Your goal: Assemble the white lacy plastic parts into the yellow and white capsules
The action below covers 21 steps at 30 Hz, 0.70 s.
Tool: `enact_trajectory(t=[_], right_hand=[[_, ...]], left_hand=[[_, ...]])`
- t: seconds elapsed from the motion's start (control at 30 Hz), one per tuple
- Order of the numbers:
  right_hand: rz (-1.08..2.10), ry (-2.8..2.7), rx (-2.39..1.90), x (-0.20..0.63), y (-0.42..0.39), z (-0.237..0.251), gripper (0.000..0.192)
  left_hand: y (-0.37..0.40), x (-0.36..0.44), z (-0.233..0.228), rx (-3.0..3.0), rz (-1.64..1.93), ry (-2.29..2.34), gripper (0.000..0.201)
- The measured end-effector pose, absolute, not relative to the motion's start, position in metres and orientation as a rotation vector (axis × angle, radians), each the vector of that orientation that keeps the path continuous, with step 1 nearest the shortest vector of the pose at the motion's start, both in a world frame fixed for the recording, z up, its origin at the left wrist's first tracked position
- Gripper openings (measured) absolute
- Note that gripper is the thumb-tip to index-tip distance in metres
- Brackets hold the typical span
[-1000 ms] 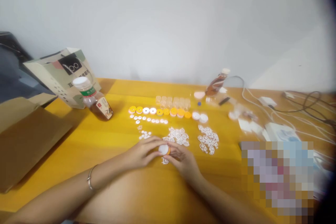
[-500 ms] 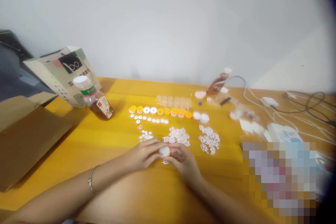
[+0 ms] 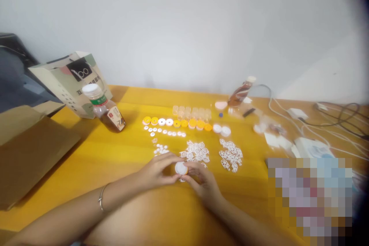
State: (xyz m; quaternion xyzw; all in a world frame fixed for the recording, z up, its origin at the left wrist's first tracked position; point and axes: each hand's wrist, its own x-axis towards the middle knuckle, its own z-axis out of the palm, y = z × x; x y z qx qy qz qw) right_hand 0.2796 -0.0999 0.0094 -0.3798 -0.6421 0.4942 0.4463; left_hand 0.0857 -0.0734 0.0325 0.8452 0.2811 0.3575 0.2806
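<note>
My left hand point(image 3: 157, 171) and my right hand point(image 3: 203, 182) meet over the yellow table point(image 3: 121, 153), both pinching one small round white-and-orange cap point(image 3: 181, 168). A white lattice piece point(image 3: 182, 179) lies on the table just under them. Beyond my fingers sit two heaps of white lattice pieces point(image 3: 197, 151) point(image 3: 230, 154), small white discs point(image 3: 164, 132) and a row of orange and white caps point(image 3: 184, 123). Clear little cups point(image 3: 191, 112) stand behind that row.
A tea bottle point(image 3: 105, 109) leans at the left by a paper bag point(image 3: 70, 78) and brown cardboard point(image 3: 27, 153). Another bottle point(image 3: 239, 92) stands at the back. Cables point(image 3: 331, 117) and a white device point(image 3: 309, 148) crowd the right.
The view has shifted slightly. My hands stay together on the cap, with small finger movements around it.
</note>
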Motion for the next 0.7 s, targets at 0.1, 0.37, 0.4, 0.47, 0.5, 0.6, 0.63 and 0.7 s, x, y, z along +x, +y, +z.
enact_trajectory(t=[0.1,0.37,0.4,0.47,0.5,0.6,0.63,0.7], right_hand=[[1.305,-1.51,-0.912,0.279,-0.1,0.009,0.022],[1.314,-1.484,-0.845,0.28,-0.101,0.004,0.023],[1.317,-1.488,-0.849,0.281,-0.101,0.003,0.022],[1.326,-1.494,-0.857,0.282,-0.1,0.002,0.021],[1.332,-1.497,-0.857,0.282,-0.1,0.002,0.021],[1.356,-1.542,-0.826,0.282,-0.1,0.002,0.017],[1.364,-1.579,-0.812,0.283,-0.1,0.003,0.015],[1.355,-1.688,-0.783,0.285,-0.099,0.007,0.018]], left_hand=[[-0.072,0.086,0.029,2.202,0.994,0.717,0.038],[-0.07,0.084,0.04,2.175,0.925,0.647,0.038],[-0.07,0.083,0.042,2.19,0.916,0.649,0.038],[-0.072,0.084,0.046,2.232,0.905,0.659,0.037],[-0.073,0.084,0.047,2.262,0.903,0.665,0.036],[-0.076,0.083,0.047,2.376,0.921,0.679,0.034],[-0.077,0.082,0.046,2.412,0.924,0.682,0.034],[-0.08,0.081,0.044,2.464,0.921,0.69,0.035]])
